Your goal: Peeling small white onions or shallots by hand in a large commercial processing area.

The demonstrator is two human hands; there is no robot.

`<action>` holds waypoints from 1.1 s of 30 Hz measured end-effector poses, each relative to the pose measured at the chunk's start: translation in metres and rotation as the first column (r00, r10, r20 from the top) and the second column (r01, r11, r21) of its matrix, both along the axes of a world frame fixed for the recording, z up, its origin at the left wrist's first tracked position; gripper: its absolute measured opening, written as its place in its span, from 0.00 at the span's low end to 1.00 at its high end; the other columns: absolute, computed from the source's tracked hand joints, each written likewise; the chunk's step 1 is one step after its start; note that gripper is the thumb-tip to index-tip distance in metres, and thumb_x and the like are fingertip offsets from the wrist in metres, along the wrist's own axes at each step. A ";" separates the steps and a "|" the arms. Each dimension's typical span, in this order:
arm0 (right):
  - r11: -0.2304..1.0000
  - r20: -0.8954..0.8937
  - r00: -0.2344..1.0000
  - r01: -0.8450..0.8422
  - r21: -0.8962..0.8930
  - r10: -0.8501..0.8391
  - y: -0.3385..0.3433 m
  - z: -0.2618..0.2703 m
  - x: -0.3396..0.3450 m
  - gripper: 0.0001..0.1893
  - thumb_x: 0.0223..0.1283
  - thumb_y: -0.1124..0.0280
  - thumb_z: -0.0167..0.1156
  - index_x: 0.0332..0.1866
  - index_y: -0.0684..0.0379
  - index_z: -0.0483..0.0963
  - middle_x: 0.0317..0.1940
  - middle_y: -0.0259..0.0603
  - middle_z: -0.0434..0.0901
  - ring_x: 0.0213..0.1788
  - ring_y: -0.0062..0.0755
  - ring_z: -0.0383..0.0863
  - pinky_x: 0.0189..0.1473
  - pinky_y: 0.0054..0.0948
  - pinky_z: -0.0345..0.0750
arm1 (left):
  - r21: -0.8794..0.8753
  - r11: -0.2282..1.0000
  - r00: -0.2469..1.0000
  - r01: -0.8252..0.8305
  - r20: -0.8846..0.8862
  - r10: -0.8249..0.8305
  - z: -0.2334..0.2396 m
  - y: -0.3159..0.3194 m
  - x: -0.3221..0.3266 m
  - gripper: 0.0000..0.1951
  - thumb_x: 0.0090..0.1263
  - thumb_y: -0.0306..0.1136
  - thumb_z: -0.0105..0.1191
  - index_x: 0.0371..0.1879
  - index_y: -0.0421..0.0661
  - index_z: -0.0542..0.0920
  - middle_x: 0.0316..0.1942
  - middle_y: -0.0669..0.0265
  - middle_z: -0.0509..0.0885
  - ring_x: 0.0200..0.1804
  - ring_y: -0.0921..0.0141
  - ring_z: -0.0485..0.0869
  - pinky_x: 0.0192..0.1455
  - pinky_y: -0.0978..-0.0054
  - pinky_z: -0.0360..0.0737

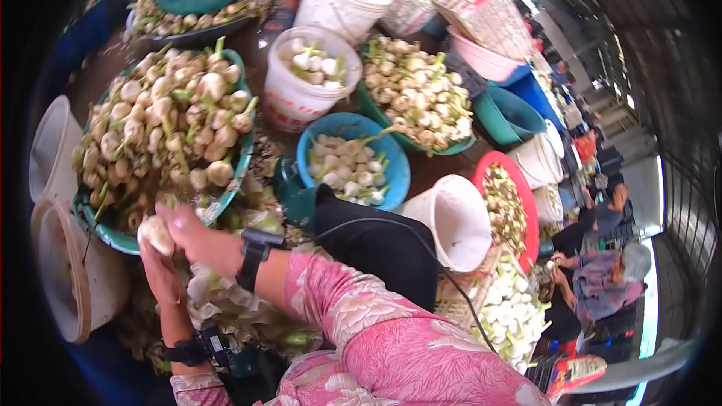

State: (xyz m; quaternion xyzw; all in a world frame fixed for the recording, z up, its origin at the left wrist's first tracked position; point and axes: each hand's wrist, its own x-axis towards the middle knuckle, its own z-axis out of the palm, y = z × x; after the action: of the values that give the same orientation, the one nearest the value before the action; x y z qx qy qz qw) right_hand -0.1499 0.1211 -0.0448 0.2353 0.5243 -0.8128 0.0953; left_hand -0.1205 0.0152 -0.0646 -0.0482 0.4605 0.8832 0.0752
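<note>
My left hand (159, 276) is closed around a pale garlic bulb (155, 235), above the near rim of a green tub (115, 238). Against the bulb's side is my right hand (189, 234), blurred, its fingers partly hidden; whether it grips anything is unclear. Muddy garlic bulbs (163, 107) with short green stems are heaped in the tub, and some water shows at its near side. Below my wrists lies a pile of loose garlic peelings (242, 301). Beyond my knee, a blue basin (397, 175) holds cleaner white bulbs (347, 166).
White buckets (53, 149) stand left of the tub. A bucket of trimmed bulbs (287, 98) and another green tub (375, 107) stand farther off. One white bucket (462, 220) lies tilted beside my knee. A cable (389, 220) crosses my leg. Other people (601, 282) sit at right.
</note>
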 end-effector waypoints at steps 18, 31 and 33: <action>0.404 -0.416 0.641 0.176 0.898 0.645 0.026 0.083 0.143 0.10 0.47 0.72 0.50 0.16 0.65 0.70 0.18 0.51 0.74 0.24 0.52 0.75 0.28 0.43 0.70 | -0.667 0.727 0.973 -0.162 -0.229 0.006 0.061 -0.029 0.094 0.19 0.70 0.39 0.42 0.47 0.34 0.72 0.43 0.60 0.76 0.44 0.71 0.74 0.50 0.75 0.69; 0.219 -0.158 0.534 -0.052 0.974 0.830 0.030 0.077 0.135 0.14 0.51 0.68 0.48 0.16 0.64 0.71 0.17 0.52 0.74 0.24 0.52 0.74 0.29 0.44 0.69 | -0.732 0.680 0.993 -0.050 -0.110 -0.045 0.061 -0.030 0.096 0.16 0.68 0.39 0.46 0.41 0.36 0.74 0.36 0.63 0.76 0.37 0.75 0.73 0.43 0.78 0.71; 0.281 -0.254 0.531 0.031 0.959 0.809 0.030 0.074 0.134 0.12 0.47 0.68 0.50 0.16 0.63 0.71 0.18 0.52 0.74 0.24 0.53 0.74 0.28 0.44 0.69 | -0.720 0.693 0.990 -0.041 -0.123 -0.070 0.061 -0.029 0.094 0.16 0.68 0.39 0.45 0.41 0.36 0.74 0.36 0.63 0.77 0.37 0.75 0.74 0.43 0.78 0.71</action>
State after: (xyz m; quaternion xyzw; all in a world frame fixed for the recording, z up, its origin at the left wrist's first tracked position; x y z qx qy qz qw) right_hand -0.0160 0.1510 0.0292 -0.2538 0.8994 -0.3538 -0.0387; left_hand -0.0262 -0.0139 -0.0039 -0.0077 0.7740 0.6326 0.0244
